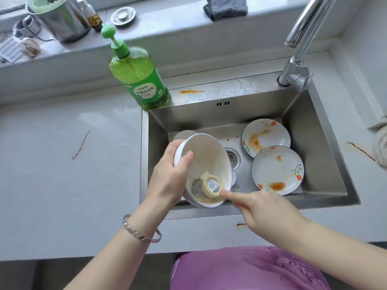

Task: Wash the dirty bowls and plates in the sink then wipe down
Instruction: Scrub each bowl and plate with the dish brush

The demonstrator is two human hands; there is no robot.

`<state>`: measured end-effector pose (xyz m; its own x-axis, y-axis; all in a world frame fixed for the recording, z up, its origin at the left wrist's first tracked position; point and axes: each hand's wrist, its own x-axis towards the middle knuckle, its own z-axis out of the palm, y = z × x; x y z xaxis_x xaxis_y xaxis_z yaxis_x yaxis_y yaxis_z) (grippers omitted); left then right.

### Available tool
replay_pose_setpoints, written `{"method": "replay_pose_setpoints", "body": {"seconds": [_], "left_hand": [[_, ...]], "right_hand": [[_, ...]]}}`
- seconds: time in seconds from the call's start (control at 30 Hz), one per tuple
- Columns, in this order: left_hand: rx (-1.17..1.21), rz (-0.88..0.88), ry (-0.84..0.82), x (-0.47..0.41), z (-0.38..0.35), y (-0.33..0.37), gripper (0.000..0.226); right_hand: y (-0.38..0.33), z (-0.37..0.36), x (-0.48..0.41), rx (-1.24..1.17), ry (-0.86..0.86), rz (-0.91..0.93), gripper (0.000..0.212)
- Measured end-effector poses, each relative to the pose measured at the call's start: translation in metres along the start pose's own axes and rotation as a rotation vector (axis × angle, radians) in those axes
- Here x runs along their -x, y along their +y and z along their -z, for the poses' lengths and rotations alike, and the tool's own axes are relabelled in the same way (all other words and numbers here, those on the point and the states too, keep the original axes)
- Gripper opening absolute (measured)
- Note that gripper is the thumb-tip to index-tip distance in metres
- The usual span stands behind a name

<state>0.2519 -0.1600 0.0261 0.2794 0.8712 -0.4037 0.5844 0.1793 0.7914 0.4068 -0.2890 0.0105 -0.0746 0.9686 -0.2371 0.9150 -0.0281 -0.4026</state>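
Observation:
My left hand (169, 174) grips the rim of a dirty white bowl (206, 155), tilted over the steel sink (326, 164). Inside the bowl lie a roll of beige tape (212, 185) and a dark scrap. My right hand (261, 210) reaches in with the forefinger touching the tape roll; its other fingers are curled. Two flowered plates with orange stains sit at the sink's right: one leaning at the back (266, 137), one in front (277, 169). Another bowl (183, 135) shows behind the held one.
A green dish soap bottle (140, 80) stands at the sink's back left corner. The faucet (301, 49) rises at the back right. On the sill are a grey cloth (228, 6), a drain plug (123, 16) and a steel pot (60, 19). Reddish stains mark the counter.

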Motion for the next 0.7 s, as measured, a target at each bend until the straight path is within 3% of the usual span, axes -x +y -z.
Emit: {"method": "replay_pose_setpoints", "body": {"seconds": [0.07, 0.17, 0.4, 0.47, 0.53, 0.6, 0.7], "left_hand": [[-0.034, -0.008, -0.029, 0.002, -0.001, 0.002, 0.037], [-0.064, -0.016, -0.071, 0.006, -0.002, 0.003, 0.038], [-0.045, 0.010, -0.020, -0.002, 0.004, 0.001, 0.039], [-0.068, 0.029, -0.050, -0.003, 0.006, -0.004, 0.041], [-0.070, 0.055, -0.062, -0.003, 0.008, -0.008, 0.040], [-0.036, 0.078, -0.091, -0.004, 0.010, -0.010, 0.036], [-0.030, 0.074, -0.244, -0.004, 0.009, -0.008, 0.037]], "right_hand": [[0.007, 0.007, -0.002, -0.084, -0.015, -0.089, 0.045], [0.022, 0.017, -0.011, 0.115, -0.016, -0.139, 0.048], [0.017, -0.003, 0.001, 0.155, 0.066, 0.028, 0.054], [0.034, 0.011, -0.005, 0.173, 0.125, -0.045, 0.053], [0.048, 0.020, -0.008, 0.027, 0.172, -0.190, 0.045], [0.051, 0.023, -0.010, -0.277, 0.310, -0.322, 0.040], [0.048, 0.014, -0.024, -0.747, 0.292, -0.474, 0.040]]}}
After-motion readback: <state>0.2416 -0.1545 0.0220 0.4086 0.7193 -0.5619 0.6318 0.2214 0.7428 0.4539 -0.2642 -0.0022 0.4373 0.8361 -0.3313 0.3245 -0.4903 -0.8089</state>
